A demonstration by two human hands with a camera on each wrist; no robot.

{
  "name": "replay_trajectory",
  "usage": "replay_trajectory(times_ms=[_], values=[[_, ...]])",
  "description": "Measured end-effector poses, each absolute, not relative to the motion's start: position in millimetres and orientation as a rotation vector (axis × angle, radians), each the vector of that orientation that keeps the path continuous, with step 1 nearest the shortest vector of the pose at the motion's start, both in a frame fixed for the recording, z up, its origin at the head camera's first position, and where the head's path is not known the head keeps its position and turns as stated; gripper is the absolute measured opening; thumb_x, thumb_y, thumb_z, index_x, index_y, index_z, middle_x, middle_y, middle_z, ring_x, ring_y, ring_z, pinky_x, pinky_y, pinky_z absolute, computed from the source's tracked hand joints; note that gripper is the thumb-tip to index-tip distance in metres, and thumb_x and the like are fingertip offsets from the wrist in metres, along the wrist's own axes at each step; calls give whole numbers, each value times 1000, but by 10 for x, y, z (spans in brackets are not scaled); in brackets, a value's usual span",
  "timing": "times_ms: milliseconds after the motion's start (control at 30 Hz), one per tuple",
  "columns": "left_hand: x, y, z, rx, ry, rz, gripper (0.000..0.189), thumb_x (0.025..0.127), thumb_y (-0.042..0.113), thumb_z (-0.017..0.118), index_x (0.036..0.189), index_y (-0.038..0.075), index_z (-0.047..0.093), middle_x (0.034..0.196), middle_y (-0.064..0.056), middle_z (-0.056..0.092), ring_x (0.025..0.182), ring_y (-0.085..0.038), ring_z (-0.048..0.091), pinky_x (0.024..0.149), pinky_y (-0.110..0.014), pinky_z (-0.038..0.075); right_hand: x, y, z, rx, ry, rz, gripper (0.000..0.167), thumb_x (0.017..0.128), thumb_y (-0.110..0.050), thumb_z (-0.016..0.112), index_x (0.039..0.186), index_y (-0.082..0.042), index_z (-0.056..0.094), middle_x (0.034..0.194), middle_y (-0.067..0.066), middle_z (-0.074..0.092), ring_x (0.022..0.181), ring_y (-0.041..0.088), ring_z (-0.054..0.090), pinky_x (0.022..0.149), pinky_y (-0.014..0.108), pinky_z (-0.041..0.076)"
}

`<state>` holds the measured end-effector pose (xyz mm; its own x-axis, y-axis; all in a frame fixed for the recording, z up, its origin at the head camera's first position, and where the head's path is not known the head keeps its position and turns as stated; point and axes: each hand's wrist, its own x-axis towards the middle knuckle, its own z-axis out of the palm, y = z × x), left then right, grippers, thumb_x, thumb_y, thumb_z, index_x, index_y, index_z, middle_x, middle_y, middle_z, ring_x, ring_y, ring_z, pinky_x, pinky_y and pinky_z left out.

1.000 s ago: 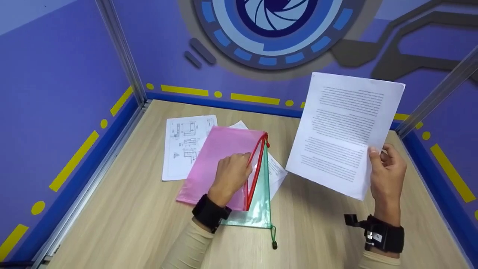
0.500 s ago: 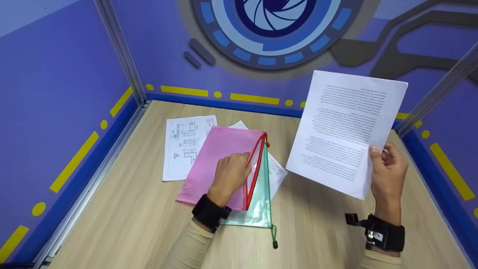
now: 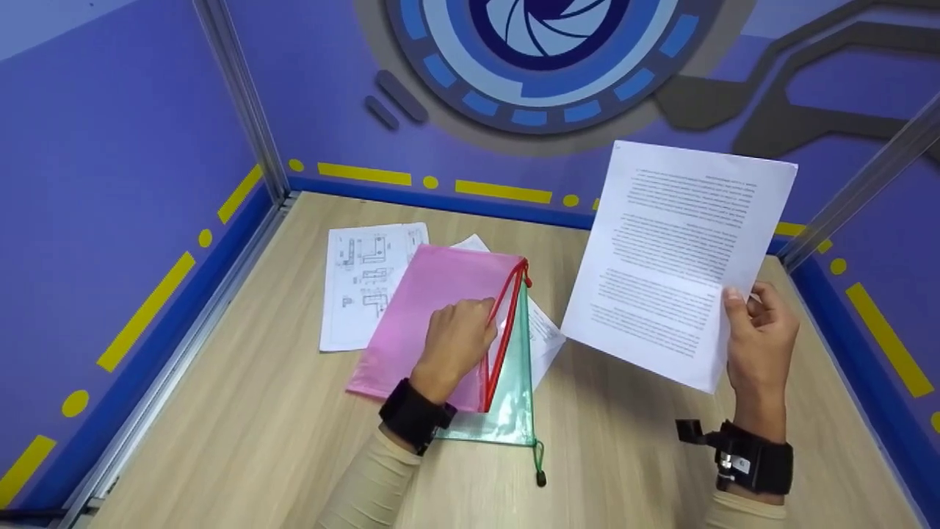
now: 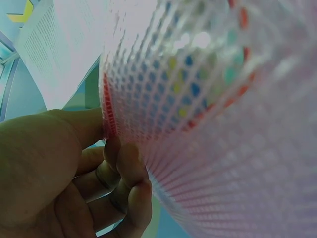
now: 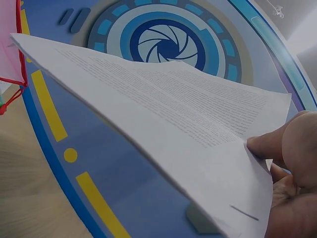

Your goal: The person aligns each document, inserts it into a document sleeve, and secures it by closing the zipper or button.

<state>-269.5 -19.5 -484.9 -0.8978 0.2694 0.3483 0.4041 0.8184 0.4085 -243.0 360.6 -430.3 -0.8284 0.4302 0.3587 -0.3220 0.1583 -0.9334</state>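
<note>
My left hand (image 3: 457,334) pinches the upper edge of a pink zip pouch (image 3: 411,316) at its red-zippered opening, which gapes. In the left wrist view the thumb and curled fingers grip the meshed pink plastic (image 4: 223,163) by its red edge. Held up over the right side of the table, a stapled stack of printed sheets (image 3: 668,257) is gripped along its right edge by my right hand (image 3: 764,345). The right wrist view shows the thumb (image 5: 267,146) on top of the sheets and a staple (image 5: 244,212) near one corner.
Beneath the pink pouch lies a green zip pouch (image 3: 507,419), its black-tipped pull cord (image 3: 540,470) hanging toward the front. A sheet with technical drawings (image 3: 352,294) is at the left, and white paper (image 3: 543,345) pokes out behind. Purple panels (image 3: 132,147) enclose the table (image 3: 242,411).
Both hands keep their grips and stay nearly still. The head view has shifted very slightly; the pouches and papers lie as before.
</note>
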Motion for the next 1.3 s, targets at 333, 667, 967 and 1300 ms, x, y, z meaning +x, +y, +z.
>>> replay_trajectory(times_ms=[333,667,967,1300], values=[[-2704,-183,-4870,-537,-2716,-674,7,99,10,71,93,8,73,70,-2,61,61,-18,59,56,-37,54,-2427,3600,-4300,-87,-1855,1726,27,103,-8,68,128,4,70,106,8,76,83,18,75,67,22,59],[-2711,-191,-4857,-534,-2736,-696,7,101,13,70,96,9,73,72,-2,62,63,-18,60,59,-38,55,-2430,3607,-4291,-94,-1838,1763,28,104,-9,67,130,3,69,110,9,75,86,19,75,70,22,60],[-2704,-195,-4868,-529,-2742,-717,6,100,13,72,97,8,74,73,-2,63,63,-18,60,58,-38,54,-2421,3603,-4291,-119,-1876,1736,29,104,-10,68,131,1,69,112,8,74,87,19,74,70,22,60],[-2709,-206,-4862,-519,-2736,-677,7,100,14,71,96,9,74,73,-3,64,63,-19,60,58,-39,55,-2426,3605,-4296,-117,-1856,1741,27,103,-9,68,128,2,70,109,8,75,85,18,75,69,22,60]])
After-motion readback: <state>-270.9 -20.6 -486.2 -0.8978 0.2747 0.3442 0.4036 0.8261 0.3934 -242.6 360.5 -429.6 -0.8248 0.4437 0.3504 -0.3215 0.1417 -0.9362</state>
